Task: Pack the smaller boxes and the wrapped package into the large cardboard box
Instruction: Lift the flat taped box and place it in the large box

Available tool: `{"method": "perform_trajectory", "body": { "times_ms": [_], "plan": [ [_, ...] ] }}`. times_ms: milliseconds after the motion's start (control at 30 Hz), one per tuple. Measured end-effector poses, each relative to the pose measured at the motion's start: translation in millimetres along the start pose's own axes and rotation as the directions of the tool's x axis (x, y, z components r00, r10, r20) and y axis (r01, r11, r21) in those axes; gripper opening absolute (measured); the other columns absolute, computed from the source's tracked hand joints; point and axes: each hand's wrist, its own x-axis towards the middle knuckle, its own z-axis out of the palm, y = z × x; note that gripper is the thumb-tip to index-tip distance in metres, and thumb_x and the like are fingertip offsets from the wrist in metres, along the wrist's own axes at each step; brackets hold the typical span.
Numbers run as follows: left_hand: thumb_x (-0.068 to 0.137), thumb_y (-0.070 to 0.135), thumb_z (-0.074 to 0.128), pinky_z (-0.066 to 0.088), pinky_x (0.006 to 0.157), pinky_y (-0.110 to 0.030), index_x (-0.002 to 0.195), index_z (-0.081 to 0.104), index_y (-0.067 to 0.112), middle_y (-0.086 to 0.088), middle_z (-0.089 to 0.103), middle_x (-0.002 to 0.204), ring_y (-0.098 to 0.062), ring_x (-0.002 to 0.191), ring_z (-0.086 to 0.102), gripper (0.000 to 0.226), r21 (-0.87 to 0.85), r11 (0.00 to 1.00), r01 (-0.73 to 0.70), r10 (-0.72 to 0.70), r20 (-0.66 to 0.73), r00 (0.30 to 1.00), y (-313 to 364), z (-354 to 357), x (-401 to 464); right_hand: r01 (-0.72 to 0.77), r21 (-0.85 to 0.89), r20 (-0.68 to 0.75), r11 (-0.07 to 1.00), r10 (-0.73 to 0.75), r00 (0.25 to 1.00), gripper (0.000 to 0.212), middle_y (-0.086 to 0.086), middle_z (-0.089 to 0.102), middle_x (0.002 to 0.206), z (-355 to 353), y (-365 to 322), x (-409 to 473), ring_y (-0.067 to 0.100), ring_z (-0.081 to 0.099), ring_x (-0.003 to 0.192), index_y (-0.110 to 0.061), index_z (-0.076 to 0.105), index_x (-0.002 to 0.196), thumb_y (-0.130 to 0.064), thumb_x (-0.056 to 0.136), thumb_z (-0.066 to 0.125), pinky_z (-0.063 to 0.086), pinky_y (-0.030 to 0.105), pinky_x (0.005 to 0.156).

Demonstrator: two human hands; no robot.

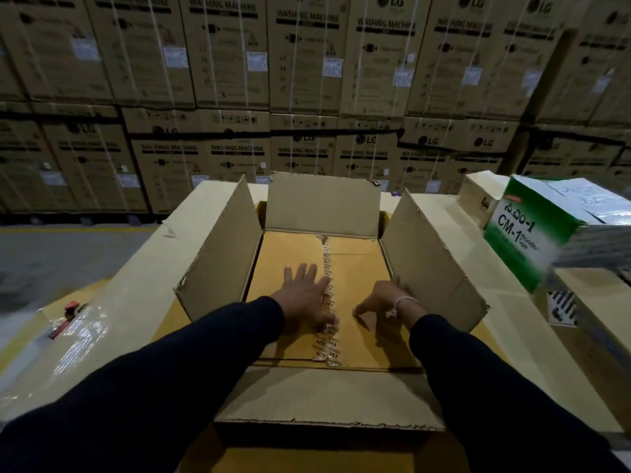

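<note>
The large cardboard box [430, 254] stands in front of me with all its flaps up. Its floor is brown card with a strip of printed tape [326, 268] down the middle seam. Both my hands are inside it. My left hand [304, 291] lies flat on the floor with fingers spread, beside the tape. My right hand [379, 300] rests on the floor near the right wall, fingers bent down with their tips touching the card. A green and white box [522, 240] marked CM-1 sits to the right, outside the large box. Behind it stands a small pale box [478, 199].
The large box rests on a wide cardboard-covered surface [136, 302]. A red tape dispenser [70, 310] lies at the left, on glossy plastic film. Stacks of washing machine cartons [307, 80] fill the background. Grey floor with a yellow line [68, 230] lies to the left.
</note>
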Motion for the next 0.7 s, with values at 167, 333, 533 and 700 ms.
{"method": "perform_trajectory", "body": {
  "times_ms": [167, 333, 533, 700],
  "plan": [
    [0.088, 0.067, 0.060, -0.014, 0.113, -0.075, 0.160, 0.026, 0.034, -0.013, -0.012, 0.170, -0.044, 0.152, -0.022, 0.086, 0.100, 0.992, -0.070, 0.059, 0.110, 0.992, 13, -11, 9, 0.031, -0.084, 0.063, 0.996, -0.025, 0.998, 0.095, 0.015, 0.039, 0.158, -13, -1, -9, 0.036, 0.048, 0.135, -0.014, 0.052, 0.144, -0.065, 0.070, 0.085, 0.049, 0.051, 0.108],
    [0.101, 0.033, 0.054, -0.013, 0.117, -0.072, 0.141, 0.056, 0.022, -0.012, 0.011, 0.170, -0.041, 0.155, -0.014, 0.042, 0.150, 0.986, -0.071, 0.063, 0.055, 0.996, 4, -75, -15, 0.208, -0.210, 0.055, 0.955, -0.201, 0.978, 0.093, 0.011, 0.033, 0.157, -27, -22, -28, 0.035, 0.047, 0.135, -0.018, 0.044, 0.152, -0.060, 0.078, 0.082, 0.050, 0.049, 0.105],
    [0.102, 0.012, 0.049, -0.003, 0.120, -0.070, 0.135, 0.056, 0.014, -0.018, 0.030, 0.163, -0.045, 0.155, 0.000, 0.034, 0.466, 0.880, 0.095, -0.108, 0.001, 0.994, -62, -116, -53, 0.580, -0.274, 0.145, 0.768, -0.563, 0.814, 0.082, 0.002, 0.035, 0.160, -9, -83, -58, 0.031, 0.041, 0.143, -0.028, 0.034, 0.162, -0.050, 0.092, 0.071, 0.043, 0.052, 0.113],
    [0.106, 0.019, 0.046, 0.014, 0.124, -0.061, 0.138, 0.056, 0.016, -0.013, 0.046, 0.155, -0.039, 0.151, 0.028, 0.033, 0.473, 0.865, 0.168, -0.203, 0.025, 0.979, -118, -75, -76, 0.601, -0.583, 0.227, 0.546, -0.601, 0.766, 0.052, 0.003, 0.060, 0.134, 31, -104, -68, 0.027, 0.051, 0.132, -0.026, 0.060, 0.139, -0.057, 0.097, 0.056, 0.019, 0.057, 0.123]
  ]
}}
